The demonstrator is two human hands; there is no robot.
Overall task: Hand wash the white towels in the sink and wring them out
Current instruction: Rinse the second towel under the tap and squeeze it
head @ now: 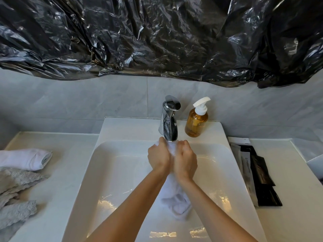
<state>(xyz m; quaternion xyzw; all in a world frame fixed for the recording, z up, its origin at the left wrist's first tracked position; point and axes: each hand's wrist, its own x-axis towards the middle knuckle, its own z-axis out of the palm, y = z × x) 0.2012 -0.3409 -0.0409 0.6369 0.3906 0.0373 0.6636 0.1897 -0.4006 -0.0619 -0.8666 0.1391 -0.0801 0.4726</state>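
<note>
A wet white towel [176, 201] hangs down into the white sink [111, 172], its top bunched between both fists right under the chrome tap [169, 123]. My left hand [158, 157] grips the towel's upper part on the left. My right hand [185, 160] grips it on the right, the two hands pressed close together. The towel's lower end lies crumpled on the basin floor between my forearms. Another white towel [26, 158] lies folded on the counter at the far left.
An amber soap pump bottle [196, 122] stands right of the tap. Grey fluffy cloths [15, 194] lie on the left counter. Black and white sachets [257, 173] are stacked on the right counter. Black plastic sheeting [157, 37] covers the wall above.
</note>
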